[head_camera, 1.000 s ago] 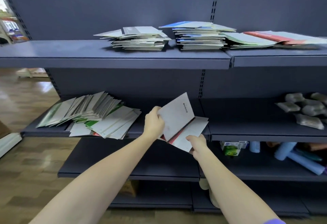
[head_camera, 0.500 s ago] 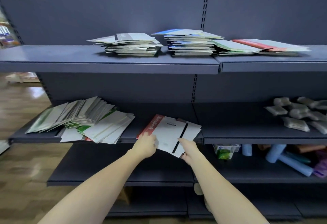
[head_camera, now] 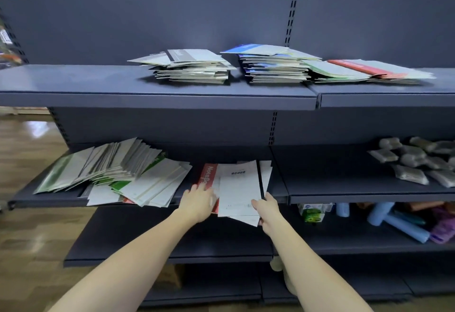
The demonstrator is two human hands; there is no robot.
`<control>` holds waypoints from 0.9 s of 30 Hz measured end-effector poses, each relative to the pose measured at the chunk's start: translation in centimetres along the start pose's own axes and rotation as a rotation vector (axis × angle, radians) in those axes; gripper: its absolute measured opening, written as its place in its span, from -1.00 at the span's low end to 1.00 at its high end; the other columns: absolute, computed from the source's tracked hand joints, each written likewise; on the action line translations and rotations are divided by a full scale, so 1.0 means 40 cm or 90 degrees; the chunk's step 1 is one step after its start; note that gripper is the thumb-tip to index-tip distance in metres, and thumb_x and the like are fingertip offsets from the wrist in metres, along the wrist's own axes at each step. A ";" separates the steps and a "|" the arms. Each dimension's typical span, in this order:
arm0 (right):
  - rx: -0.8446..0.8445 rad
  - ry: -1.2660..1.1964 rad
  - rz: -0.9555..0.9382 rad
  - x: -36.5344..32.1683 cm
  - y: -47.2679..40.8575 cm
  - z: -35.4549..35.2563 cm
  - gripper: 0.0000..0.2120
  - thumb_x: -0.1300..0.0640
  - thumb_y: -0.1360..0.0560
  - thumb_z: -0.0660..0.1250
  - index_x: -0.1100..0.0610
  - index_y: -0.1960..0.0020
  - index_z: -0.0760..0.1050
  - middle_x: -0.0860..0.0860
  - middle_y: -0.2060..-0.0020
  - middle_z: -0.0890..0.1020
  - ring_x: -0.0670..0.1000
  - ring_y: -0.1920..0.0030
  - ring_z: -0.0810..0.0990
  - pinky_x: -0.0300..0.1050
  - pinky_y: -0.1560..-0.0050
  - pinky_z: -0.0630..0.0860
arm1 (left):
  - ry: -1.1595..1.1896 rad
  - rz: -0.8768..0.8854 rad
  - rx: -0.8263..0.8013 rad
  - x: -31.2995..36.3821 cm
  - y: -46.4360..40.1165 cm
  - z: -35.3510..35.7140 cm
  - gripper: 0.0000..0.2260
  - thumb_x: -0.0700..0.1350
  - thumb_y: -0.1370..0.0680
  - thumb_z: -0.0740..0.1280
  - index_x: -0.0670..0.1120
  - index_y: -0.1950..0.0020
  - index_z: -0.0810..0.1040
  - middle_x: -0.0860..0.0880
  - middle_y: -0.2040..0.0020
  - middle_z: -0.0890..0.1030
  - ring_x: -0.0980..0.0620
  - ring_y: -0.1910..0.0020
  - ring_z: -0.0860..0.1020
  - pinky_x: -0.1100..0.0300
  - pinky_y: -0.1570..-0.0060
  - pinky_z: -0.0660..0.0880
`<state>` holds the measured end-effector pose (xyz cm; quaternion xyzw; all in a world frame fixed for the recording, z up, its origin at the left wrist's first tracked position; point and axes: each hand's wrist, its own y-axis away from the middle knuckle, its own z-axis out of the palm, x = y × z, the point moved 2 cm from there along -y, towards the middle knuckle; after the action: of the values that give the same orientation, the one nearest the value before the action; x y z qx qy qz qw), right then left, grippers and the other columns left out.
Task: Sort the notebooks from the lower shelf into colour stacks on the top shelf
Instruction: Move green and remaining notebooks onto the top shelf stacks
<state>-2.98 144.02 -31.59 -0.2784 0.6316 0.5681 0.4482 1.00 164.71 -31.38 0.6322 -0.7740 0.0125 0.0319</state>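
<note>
Both hands at lower shelf (head_camera: 152, 198) front: right hand (head_camera: 267, 209) pinches white notebook (head_camera: 238, 188) at its near corner; left hand (head_camera: 198, 201), fingers spread, rests on red notebook (head_camera: 208, 176) alongside.

Both my forearms reach forward and up, bare, converging toward the front edge of the lower shelf (head_camera: 152, 199). My left hand (head_camera: 197, 202) is palm down, fingers lying forward on the left side of the small notebook pile (head_camera: 238, 188), blurred, grip unclear. My right hand (head_camera: 268, 209) is at the pile's near right corner, thumb on top of the white cover, fingers under it, pinching. Wrists roughly straight, hands close but apart.
</note>
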 end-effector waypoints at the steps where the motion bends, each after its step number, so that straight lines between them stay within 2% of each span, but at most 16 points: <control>1: 0.004 0.005 -0.013 -0.002 0.003 -0.002 -0.69 0.37 -0.61 0.18 0.18 -0.33 0.38 -0.01 0.07 0.59 0.02 0.16 0.58 -0.19 0.45 0.47 | 0.016 -0.007 0.014 -0.016 -0.007 -0.005 -0.65 -0.07 -0.63 0.14 -0.07 -0.42 0.37 -0.14 -0.35 0.42 -0.18 -0.29 0.39 -0.07 -0.24 0.38; 3: 0.018 -0.001 -0.026 -0.005 0.006 -0.008 -0.82 0.34 -0.63 0.21 0.08 -0.12 0.40 -0.01 0.04 0.61 0.00 0.18 0.59 -0.27 0.56 0.40 | 0.085 -0.044 0.030 -0.043 -0.025 -0.018 -0.62 -0.11 -0.62 0.16 -0.13 -0.44 0.33 -0.17 -0.33 0.43 -0.19 -0.29 0.41 -0.07 -0.23 0.42; 4: 0.021 -0.010 -0.029 -0.005 0.007 -0.010 -0.82 0.31 -0.63 0.23 0.05 -0.12 0.41 -0.01 0.01 0.63 0.01 0.14 0.62 -0.27 0.55 0.41 | 0.138 -0.067 0.034 -0.053 -0.034 -0.024 -0.62 -0.12 -0.62 0.16 -0.15 -0.44 0.32 -0.19 -0.32 0.44 -0.21 -0.28 0.43 -0.08 -0.23 0.43; 7: 0.024 -0.048 -0.057 -0.006 0.009 -0.010 -0.71 0.28 -0.62 0.28 0.02 -0.29 0.46 0.01 -0.09 0.67 0.06 -0.01 0.69 -0.16 0.34 0.59 | 0.229 -0.067 0.045 -0.060 -0.061 -0.042 -0.64 -0.14 -0.62 0.16 -0.19 -0.41 0.34 -0.24 -0.30 0.46 -0.25 -0.22 0.48 -0.11 -0.21 0.46; 10: 0.034 -0.063 -0.087 -0.018 0.028 -0.010 -0.68 0.27 -0.61 0.29 -0.03 -0.30 0.46 -0.01 -0.11 0.67 0.06 -0.06 0.69 -0.02 0.11 0.65 | 0.228 -0.005 0.030 -0.030 -0.081 -0.060 -0.56 -0.19 -0.61 0.16 -0.13 -0.50 0.27 -0.24 -0.40 0.32 -0.31 -0.22 0.45 -0.14 -0.21 0.46; 13: 0.070 -0.077 -0.106 -0.031 0.055 -0.016 -0.70 0.27 -0.61 0.28 -0.01 -0.28 0.47 0.00 -0.11 0.67 0.07 -0.07 0.68 0.01 0.07 0.65 | 0.243 0.006 0.071 -0.011 -0.094 -0.088 -0.56 -0.20 -0.57 0.21 -0.07 -0.47 0.33 -0.23 -0.43 0.24 -0.32 -0.22 0.40 -0.15 -0.21 0.45; 16: 0.125 -0.084 -0.122 -0.035 0.091 -0.040 -0.73 0.27 -0.61 0.27 0.01 -0.25 0.48 0.01 -0.09 0.67 0.06 -0.05 0.68 -0.02 0.13 0.64 | 0.325 0.012 0.108 0.004 -0.101 -0.129 -0.58 -0.24 -0.53 0.26 -0.10 -0.41 0.39 -0.26 -0.38 0.24 -0.27 -0.27 0.34 -0.05 -0.28 0.39; 18: 0.168 -0.093 -0.132 -0.031 0.125 -0.058 -0.75 0.28 -0.62 0.26 0.01 -0.21 0.48 0.01 -0.06 0.67 0.05 -0.02 0.67 -0.05 0.17 0.62 | 0.356 0.066 0.097 0.033 -0.101 -0.155 -0.56 -0.29 -0.52 0.26 -0.13 -0.41 0.39 -0.26 -0.30 0.30 -0.23 -0.26 0.34 0.02 -0.24 0.39; 20: 0.219 -0.111 -0.147 -0.020 0.155 -0.081 -0.76 0.30 -0.60 0.26 0.01 -0.17 0.49 0.04 -0.06 0.66 0.07 -0.01 0.66 -0.02 0.11 0.63 | 0.326 0.164 0.090 0.080 -0.092 -0.177 -0.56 -0.32 -0.52 0.23 -0.14 -0.41 0.41 -0.22 -0.21 0.37 -0.17 -0.17 0.37 0.07 -0.13 0.44; 23: 0.290 -0.152 -0.172 0.002 0.207 -0.120 -0.71 0.31 -0.58 0.27 0.03 -0.23 0.49 0.05 -0.11 0.66 0.09 -0.07 0.66 0.04 -0.02 0.63 | 0.276 0.270 0.113 0.160 -0.061 -0.206 -0.63 -0.35 -0.54 0.19 -0.19 -0.35 0.42 -0.14 -0.16 0.34 -0.06 0.07 0.42 0.14 0.17 0.41; 25: 0.345 -0.180 -0.189 0.009 0.243 -0.149 -0.68 0.30 -0.58 0.27 0.03 -0.28 0.49 0.02 -0.11 0.67 0.08 -0.08 0.66 0.08 -0.10 0.62 | 0.255 0.325 0.124 0.220 -0.032 -0.232 -0.60 -0.37 -0.55 0.19 -0.19 -0.39 0.37 -0.11 -0.17 0.32 -0.09 0.19 0.48 0.12 0.30 0.40; 27: 0.401 -0.216 -0.210 0.004 0.278 -0.181 -0.68 0.30 -0.59 0.26 0.06 -0.29 0.49 0.01 -0.08 0.66 0.06 -0.04 0.65 0.05 -0.08 0.61 | 0.241 0.392 0.126 0.282 -0.002 -0.267 -0.59 -0.34 -0.56 0.19 -0.18 -0.41 0.33 -0.11 -0.18 0.32 -0.12 0.26 0.50 0.04 0.31 0.45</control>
<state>-14.44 139.28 -26.85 -0.1271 0.6388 0.3051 0.6947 -0.78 154.31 -19.99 0.3566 -0.9032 0.2131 0.1077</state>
